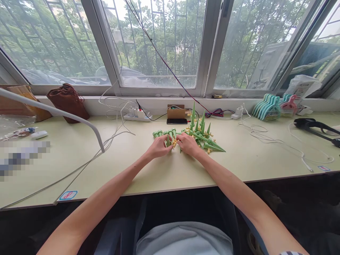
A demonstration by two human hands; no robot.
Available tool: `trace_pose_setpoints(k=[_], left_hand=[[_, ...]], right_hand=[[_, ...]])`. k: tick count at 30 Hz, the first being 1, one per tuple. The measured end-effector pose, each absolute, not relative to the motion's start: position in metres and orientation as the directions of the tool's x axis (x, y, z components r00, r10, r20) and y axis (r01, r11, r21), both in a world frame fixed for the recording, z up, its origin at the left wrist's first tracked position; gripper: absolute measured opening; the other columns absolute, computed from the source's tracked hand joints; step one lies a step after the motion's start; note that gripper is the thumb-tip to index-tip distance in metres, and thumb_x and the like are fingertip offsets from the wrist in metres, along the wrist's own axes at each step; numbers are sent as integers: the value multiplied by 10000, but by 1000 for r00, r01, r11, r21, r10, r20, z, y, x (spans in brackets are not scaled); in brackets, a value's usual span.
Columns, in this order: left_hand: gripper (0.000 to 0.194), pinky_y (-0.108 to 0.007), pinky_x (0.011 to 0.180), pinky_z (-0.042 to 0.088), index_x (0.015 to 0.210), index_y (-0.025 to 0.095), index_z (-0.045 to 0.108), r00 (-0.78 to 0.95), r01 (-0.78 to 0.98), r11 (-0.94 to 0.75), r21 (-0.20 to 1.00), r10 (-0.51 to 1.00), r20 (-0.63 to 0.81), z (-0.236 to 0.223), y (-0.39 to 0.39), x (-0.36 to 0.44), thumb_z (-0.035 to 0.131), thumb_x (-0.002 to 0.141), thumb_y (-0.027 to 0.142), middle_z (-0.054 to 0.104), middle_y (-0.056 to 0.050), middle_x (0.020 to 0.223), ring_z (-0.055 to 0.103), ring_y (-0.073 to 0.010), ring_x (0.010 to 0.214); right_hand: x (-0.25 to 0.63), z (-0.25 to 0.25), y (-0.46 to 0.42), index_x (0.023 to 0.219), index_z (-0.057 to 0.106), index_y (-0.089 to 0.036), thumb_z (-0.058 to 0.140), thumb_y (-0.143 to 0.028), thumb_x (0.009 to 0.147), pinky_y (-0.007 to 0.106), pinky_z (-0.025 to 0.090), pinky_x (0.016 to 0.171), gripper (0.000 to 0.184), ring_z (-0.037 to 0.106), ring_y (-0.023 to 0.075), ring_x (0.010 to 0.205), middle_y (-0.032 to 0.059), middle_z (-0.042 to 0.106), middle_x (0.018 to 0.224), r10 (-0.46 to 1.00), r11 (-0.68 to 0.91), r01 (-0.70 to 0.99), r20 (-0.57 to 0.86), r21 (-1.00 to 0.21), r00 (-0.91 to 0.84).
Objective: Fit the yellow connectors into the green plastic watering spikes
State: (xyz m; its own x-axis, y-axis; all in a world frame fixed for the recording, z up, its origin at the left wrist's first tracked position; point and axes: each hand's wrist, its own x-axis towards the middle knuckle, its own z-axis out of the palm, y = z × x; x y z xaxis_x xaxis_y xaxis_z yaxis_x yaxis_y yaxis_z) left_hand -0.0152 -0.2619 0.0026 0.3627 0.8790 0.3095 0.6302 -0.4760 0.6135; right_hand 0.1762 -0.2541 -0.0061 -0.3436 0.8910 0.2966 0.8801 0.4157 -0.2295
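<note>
My left hand [160, 146] is closed around a green plastic watering spike [168, 141], which stands point up between the fingers. Small yellow valves [174, 142] lie between my two hands, close to the left thumb. The bent fingers of my right hand [187, 143] pinch at one of these yellow valves; the exact grip is too small to see. To the right, a pile of green spikes [212, 144] with yellow valves fitted lies on the table, several standing upright. Behind my left hand, several green spikes [159, 133] lie in a row, wide ends showing.
Behind the spikes, a phone [176, 121] lies before a small cardboard box [175, 112]. A power strip [138, 117] and white cables [117, 134] are left of it. A lamp arm [87, 122] crosses the left side. Teal hangers [266, 107] and black headphones [313, 125] are at right.
</note>
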Motion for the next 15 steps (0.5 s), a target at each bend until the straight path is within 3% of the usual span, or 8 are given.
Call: trace_pose_setpoints(k=[15], left_hand=[[225,-283,623,414,879,213,603,343,621,-453,640,891,298,5,-264,-14,693,743,368,606,38,667,536,-139,543]], right_hand=[[178,-11,-248,1000,646,-192,422,-230,1023,277,323,658,229,570,170,812,85,625,1050,890,403,879,330,-253,-314]])
